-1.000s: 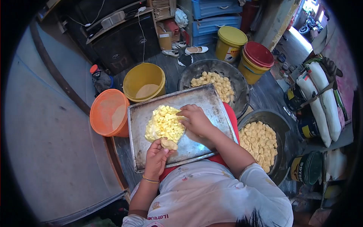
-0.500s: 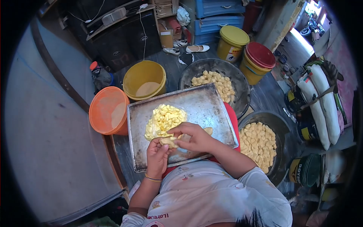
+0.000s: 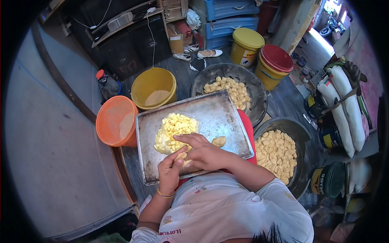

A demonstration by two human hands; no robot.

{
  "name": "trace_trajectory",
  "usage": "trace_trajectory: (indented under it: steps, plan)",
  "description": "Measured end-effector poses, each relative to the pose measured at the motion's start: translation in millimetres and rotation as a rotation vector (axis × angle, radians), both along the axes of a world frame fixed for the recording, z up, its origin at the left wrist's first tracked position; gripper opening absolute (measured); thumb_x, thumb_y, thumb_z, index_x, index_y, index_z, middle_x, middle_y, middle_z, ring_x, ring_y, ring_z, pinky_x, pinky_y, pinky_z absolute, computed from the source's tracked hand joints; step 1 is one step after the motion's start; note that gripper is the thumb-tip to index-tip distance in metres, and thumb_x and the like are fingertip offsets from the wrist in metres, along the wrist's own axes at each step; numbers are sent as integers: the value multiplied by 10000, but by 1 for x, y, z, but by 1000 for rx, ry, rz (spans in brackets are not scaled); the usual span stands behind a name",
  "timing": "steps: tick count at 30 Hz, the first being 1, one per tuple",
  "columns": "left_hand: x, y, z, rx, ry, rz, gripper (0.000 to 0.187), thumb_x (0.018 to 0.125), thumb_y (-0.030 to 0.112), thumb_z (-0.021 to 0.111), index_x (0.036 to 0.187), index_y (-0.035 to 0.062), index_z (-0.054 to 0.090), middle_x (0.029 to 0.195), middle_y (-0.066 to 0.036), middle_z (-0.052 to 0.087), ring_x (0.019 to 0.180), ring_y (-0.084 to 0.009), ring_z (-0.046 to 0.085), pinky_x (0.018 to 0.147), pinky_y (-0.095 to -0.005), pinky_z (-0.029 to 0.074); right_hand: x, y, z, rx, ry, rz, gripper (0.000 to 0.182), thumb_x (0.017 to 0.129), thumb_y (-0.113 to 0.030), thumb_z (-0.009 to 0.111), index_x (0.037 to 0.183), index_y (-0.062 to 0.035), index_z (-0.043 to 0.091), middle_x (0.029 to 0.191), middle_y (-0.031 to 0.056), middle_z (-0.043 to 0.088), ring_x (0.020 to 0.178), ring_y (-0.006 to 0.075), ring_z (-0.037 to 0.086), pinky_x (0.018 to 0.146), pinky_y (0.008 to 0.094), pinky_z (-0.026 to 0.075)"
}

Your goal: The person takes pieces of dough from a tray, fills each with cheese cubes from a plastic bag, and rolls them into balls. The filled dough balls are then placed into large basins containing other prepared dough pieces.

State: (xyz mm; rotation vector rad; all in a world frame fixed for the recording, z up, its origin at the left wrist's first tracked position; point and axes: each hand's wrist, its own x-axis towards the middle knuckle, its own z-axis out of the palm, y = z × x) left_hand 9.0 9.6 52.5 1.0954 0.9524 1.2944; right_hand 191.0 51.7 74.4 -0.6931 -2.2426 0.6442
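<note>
A small piece of pale yellow dough [image 3: 183, 157] is pinched between the fingers and thumb of my left hand [image 3: 169, 169], above the near part of the metal tray [image 3: 207, 108]. My right hand [image 3: 206, 154] is closed on the same piece from the other side, its forefinger stretched out over the top. Both hands partly hide the dough. Just beyond them, a clear plastic bag of small yellow cubes [image 3: 177, 126] lies open on the tray. One more dough piece [image 3: 219, 141] rests on the tray, right of the bag and apart from my right hand.
Two dark basins [image 3: 304, 150] [image 3: 198, 83] at the right and back right hold many dough pieces. An orange bucket [image 3: 114, 120] and a yellow bucket [image 3: 175, 91] with powder stand to the left. Lidded buckets [image 3: 248, 38] [image 3: 276, 58] stand behind. Red seat [image 3: 246, 121] shows under the tray.
The dough piece between my hands has been turned and folded smaller, and my hands have closed in around it. The dough piece on the tray shows more fully now.
</note>
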Motion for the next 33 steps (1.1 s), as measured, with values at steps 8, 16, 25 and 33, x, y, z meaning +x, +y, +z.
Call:
trace_trajectory:
  steps: [8, 16, 25, 33]
  plan:
    - [8, 14, 15, -119, -373, -255, 545, 787, 96, 710, 1241, 19, 419, 1020, -135, 619, 975, -190, 598, 835, -308, 505, -3, -14, 6, -241, 498, -66, 442, 691, -121, 722, 1098, -98, 553, 1260, 186, 431, 1178, 330, 443, 929, 401, 415]
    - [-4, 11, -26, -42, -340, -282, 484, 838, 300, 666, 1159, 11, 446, 876, -118, 628, 769, -153, 626, 641, -233, 503, 17, -21, 12, -316, 69, 20, 310, 773, -204, 710, 1046, -86, 619, 927, 71, 625, 851, 209, 619, 727, 311, 488]
    - [2, 11, -11, -107, 3, -320, 431, 905, 307, 564, 1168, -30, 508, 1286, -189, 484, 953, -207, 616, 686, -280, 535, 72, 15, 15, 1, 346, -871, 424, 738, -25, 686, 1143, -110, 595, 1224, 158, 459, 1100, 279, 489, 900, 354, 435]
    - [0, 14, -21, -220, 82, -403, 331, 900, 205, 565, 1147, -13, 541, 1170, -139, 567, 934, -183, 612, 773, -299, 512, 68, 5, -29, -351, -715, -366, 370, 707, -148, 692, 1063, -108, 599, 1061, 106, 557, 1010, 285, 553, 825, 383, 457]
